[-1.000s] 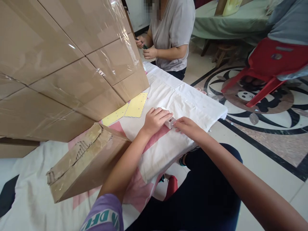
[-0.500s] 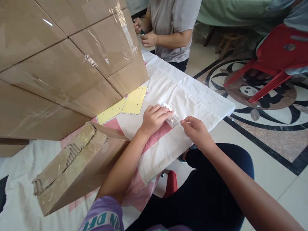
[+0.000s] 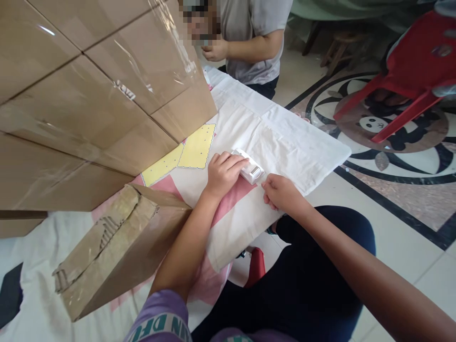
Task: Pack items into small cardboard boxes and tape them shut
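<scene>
A small white plastic case (image 3: 254, 174) with a slot near its right end lies on the cloth-covered table (image 3: 231, 228). My left hand (image 3: 224, 174) is closed over its left side, fingers across the top, holding it against the cloth. Just off the case's right end is my right hand (image 3: 281, 192), its fingers curled together. Something thin and clear shows between the case and those fingertips. What the right fingers hold, if anything, is too small to make out.
Stacked taped cartons (image 3: 117, 109) rise at the left. A worn cardboard box (image 3: 124, 256) sits by my left forearm, and yellow sheets (image 3: 197, 147) lie beside the stack. Across the table is a person in a grey shirt (image 3: 263, 52). A red chair (image 3: 413, 61) stands at the right.
My right hand has turned and curled more tightly, staying near the case's right end. My left hand keeps its hold on the case. The whole view has shifted slightly.
</scene>
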Tool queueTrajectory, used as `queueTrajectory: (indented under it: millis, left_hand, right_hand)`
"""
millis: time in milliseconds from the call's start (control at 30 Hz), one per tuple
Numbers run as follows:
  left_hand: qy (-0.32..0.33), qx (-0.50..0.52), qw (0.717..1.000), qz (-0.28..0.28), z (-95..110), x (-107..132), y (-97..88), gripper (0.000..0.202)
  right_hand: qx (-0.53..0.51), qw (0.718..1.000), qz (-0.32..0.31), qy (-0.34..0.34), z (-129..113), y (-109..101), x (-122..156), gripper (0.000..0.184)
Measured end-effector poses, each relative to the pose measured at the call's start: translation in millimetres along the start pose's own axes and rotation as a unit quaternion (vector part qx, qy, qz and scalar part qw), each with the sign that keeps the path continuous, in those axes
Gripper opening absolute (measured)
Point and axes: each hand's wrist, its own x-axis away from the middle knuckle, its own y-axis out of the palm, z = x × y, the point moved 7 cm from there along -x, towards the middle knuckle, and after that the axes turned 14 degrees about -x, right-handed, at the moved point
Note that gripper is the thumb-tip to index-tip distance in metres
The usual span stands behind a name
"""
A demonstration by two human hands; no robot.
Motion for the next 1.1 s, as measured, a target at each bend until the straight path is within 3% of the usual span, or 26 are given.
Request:
queueTrajectory:
  millis: [200, 300, 400, 500, 600, 767, 900, 1100]
  left_hand:
    - [-0.084, 0.017, 0.996, 0.031, -22.2, 2.5, -4.6, 0.020]
    - [-0.162, 0.060, 0.984, 0.034, -32.2, 3.9, -7.3, 0.017]
    - [-0.247, 0.156, 0.956, 0.018, -37.7, 1.3, -13.0, 0.014]
    - [-0.320, 0.257, 0.912, -0.014, -37.5, -4.1, -25.1, 0.015]
    - [-0.355, 0.300, 0.884, -0.042, -32.4, -8.3, -47.2, 0.008]
    - [-0.406, 0.340, 0.845, -0.073, -27.3, 3.5, -85.1, 0.006]
    - [-0.448, 0.344, 0.821, -0.082, -27.3, 23.8, -118.1, 0.009]
    - [-0.477, 0.318, 0.817, -0.064, -19.3, 68.5, -174.5, 0.010]
  right_hand:
    - [-0.118, 0.992, 0.023, -0.048, -2.9, -5.7, 12.2, 0.019]
    - [-0.112, 0.989, 0.033, -0.086, -6.8, -11.0, 14.1, 0.018]
    - [-0.055, 0.989, 0.070, -0.117, -13.7, -23.0, 8.3, 0.019]
    - [0.011, 0.986, 0.110, -0.123, -22.4, -35.8, -3.4, 0.033]
    - [0.092, 0.981, 0.124, -0.120, -31.9, -39.4, -14.9, 0.039]
    - [0.215, 0.950, 0.169, -0.151, -43.6, -32.3, -23.0, 0.027]
    - [0.189, 0.935, 0.212, -0.210, -48.5, -28.4, -21.4, 0.025]
    - [0.070, 0.923, 0.227, -0.301, -55.3, -19.5, 0.8, 0.023]
